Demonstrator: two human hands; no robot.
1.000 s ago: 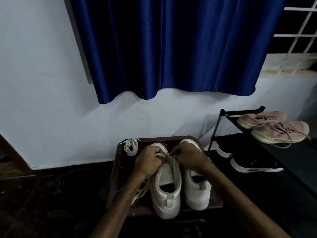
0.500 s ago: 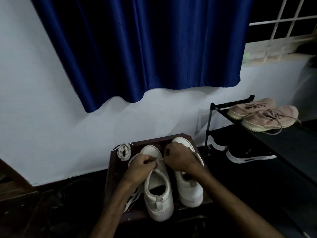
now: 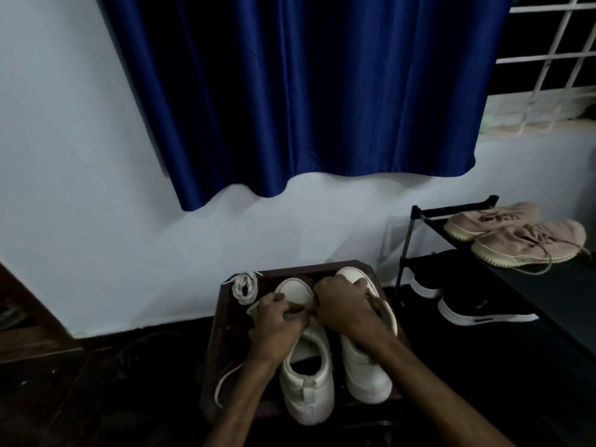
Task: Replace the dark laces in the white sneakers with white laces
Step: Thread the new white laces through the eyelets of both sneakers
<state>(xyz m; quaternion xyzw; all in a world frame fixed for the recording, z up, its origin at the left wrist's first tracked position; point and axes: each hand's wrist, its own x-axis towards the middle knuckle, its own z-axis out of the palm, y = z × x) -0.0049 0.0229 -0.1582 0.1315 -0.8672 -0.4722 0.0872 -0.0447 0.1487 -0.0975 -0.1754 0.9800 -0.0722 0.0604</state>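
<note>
2 white low-top leather sneakers stand side by side on a small dark brown wooden tabletop (image 3: 225,333), heels toward the camera and toes toward the pale wall (image 3: 80,188). The left white sneaker (image 3: 306,369) sits nearer the camera than the right white sneaker (image 3: 367,362), and the 2 sneakers touch or nearly touch along their inner sides. Both hands are together over the eyelet area of the left white sneaker. The left hand (image 3: 279,321) has its fingers curled and pinches a loose white flat lace (image 3: 218,387), which trails under the left wrist and curves off the tabletop's left edge. The right hand (image 3: 342,309) lies across the forepart of the right white sneaker with curled fingers meeting the left hand; its fingertips are hidden, so what it grips cannot be told. A second, coiled white lace (image 3: 245,287) lies at the tabletop's far left corner, just beside the left white sneaker's toe. A dark blue satin curtain (image 3: 306,91) hangs above. To the right stands a black metal shoe rack (image 3: 407,246) carrying 2 pink knit sneakers (image 3: 516,237) on its top shelf and 2 black white-soled sneakers (image 3: 477,304) below.
</note>
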